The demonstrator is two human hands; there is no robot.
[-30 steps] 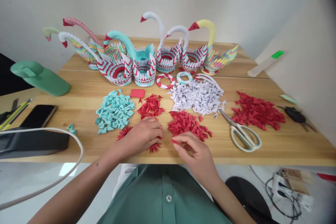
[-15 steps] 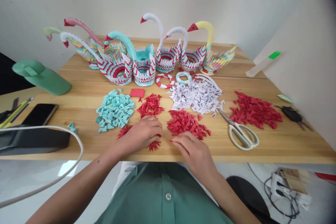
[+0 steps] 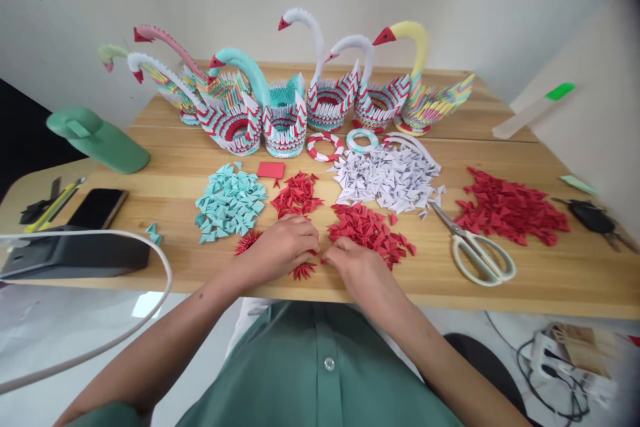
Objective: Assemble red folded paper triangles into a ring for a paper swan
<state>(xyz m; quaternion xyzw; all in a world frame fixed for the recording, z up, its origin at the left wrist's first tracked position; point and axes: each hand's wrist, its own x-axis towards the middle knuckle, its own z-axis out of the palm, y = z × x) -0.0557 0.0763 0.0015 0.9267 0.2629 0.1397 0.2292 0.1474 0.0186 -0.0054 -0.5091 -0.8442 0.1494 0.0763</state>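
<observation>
My left hand (image 3: 281,245) rests curled over a spiky red ring of folded paper pieces (image 3: 301,271) near the front edge of the wooden table (image 3: 165,167); red points stick out on both sides of the hand. My right hand (image 3: 356,265) has its fingers pinched together at the ring's right side, touching the left hand's fingertips. A small heap of red folded triangles (image 3: 370,230) lies just behind the right hand. Another red heap (image 3: 296,195) sits behind the left hand.
Teal triangles (image 3: 230,201), white triangles (image 3: 387,177) and a big red heap (image 3: 510,207) are spread about. White-handled scissors (image 3: 475,250) lie at the right. Several paper swans (image 3: 280,107) stand at the back. A phone (image 3: 97,208), a black device (image 3: 75,253) and a green object (image 3: 97,140) are at the left.
My right hand has moved left from in front of the red heap to the ring, meeting my left hand. The left hand stays on the ring. The view shifted slightly.
</observation>
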